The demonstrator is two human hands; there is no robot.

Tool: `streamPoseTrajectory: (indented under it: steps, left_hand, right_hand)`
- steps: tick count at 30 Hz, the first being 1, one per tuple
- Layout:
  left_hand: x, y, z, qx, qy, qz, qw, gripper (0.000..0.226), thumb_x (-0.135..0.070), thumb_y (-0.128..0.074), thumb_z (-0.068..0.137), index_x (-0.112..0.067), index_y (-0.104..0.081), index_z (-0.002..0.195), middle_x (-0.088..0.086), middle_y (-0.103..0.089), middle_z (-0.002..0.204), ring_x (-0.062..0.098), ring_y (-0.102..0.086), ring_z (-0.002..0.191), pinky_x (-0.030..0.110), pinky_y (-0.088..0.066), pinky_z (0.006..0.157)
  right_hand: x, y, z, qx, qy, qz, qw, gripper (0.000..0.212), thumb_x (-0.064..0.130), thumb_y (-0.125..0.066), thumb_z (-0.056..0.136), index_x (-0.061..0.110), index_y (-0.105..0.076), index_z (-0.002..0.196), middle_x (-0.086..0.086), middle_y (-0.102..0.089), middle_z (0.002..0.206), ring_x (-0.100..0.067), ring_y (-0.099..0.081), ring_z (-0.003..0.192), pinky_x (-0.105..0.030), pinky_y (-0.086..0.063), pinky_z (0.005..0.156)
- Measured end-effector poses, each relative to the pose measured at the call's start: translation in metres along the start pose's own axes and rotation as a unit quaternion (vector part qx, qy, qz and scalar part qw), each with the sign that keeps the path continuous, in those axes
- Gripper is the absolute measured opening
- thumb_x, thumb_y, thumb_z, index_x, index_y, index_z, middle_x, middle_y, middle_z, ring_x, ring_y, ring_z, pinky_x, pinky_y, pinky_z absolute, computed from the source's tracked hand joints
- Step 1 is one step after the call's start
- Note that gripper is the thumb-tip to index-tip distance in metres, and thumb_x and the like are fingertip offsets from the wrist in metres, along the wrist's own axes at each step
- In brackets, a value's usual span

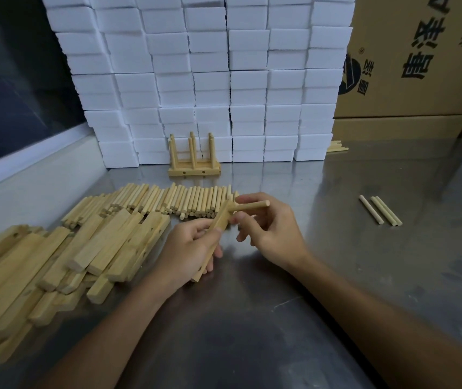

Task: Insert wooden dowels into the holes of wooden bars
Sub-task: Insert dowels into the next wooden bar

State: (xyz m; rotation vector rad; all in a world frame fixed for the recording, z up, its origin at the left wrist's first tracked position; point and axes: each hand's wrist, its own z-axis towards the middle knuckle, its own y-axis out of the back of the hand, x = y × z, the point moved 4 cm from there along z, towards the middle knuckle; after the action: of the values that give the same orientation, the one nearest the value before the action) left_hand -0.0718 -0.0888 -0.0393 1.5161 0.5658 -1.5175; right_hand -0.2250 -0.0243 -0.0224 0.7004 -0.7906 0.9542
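My left hand (189,248) grips a wooden bar (218,223) that slants up and away from me above the steel table. My right hand (266,223) pinches a wooden dowel (252,206) whose left end meets the bar near its upper end; the dowel sticks out to the right. A row of loose dowels (185,200) lies just behind the hands. A heap of drilled bars (64,256) lies at the left.
A finished rack of bars and upright dowels (194,161) stands at the back against a wall of white foam blocks (210,80). Three loose dowels (380,210) lie on the steel table (336,276) at the right. Cardboard boxes (420,66) stand back right.
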Motion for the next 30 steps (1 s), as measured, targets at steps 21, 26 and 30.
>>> streamPoseTrajectory:
  steps: [21, 26, 30]
  left_hand:
    - [0.001, 0.022, 0.006, -0.099, 0.134, -0.356, 0.920, 0.024, -0.017, -0.045, 0.102, -0.001, -0.059, 0.112, 0.008, -0.057, 0.067, 0.016, -0.049, 0.042, 0.021, -0.032, 0.034]
    - [0.000, 0.016, 0.004, -0.071, 0.134, -0.386, 0.910, 0.024, -0.019, -0.045, 0.100, -0.002, -0.059, 0.109, 0.008, -0.060, 0.067, 0.018, -0.051, 0.049, 0.022, -0.036, 0.037]
    - [0.003, 0.013, 0.003, -0.064, 0.141, -0.389, 0.908, 0.027, -0.014, -0.043, 0.098, 0.000, -0.059, 0.113, 0.009, -0.062, 0.068, 0.018, -0.052, 0.050, 0.023, -0.037, 0.039]
  right_hand:
    - [-0.032, 0.001, 0.009, 0.034, -0.135, -0.445, 0.885, 0.037, 0.052, -0.038, 0.096, 0.027, -0.065, 0.093, 0.005, -0.058, 0.111, -0.020, -0.051, 0.107, -0.040, -0.031, 0.091]
    - [-0.024, 0.008, 0.007, -0.043, -0.140, -0.486, 0.862, 0.030, 0.036, -0.046, 0.096, 0.020, -0.055, 0.073, 0.002, -0.052, 0.084, -0.025, -0.050, 0.085, -0.037, -0.036, 0.077]
    - [-0.023, 0.015, 0.006, -0.050, -0.170, -0.501, 0.847, 0.024, 0.038, -0.055, 0.093, 0.015, -0.060, 0.086, -0.003, -0.061, 0.091, -0.026, -0.058, 0.081, -0.041, -0.049, 0.075]
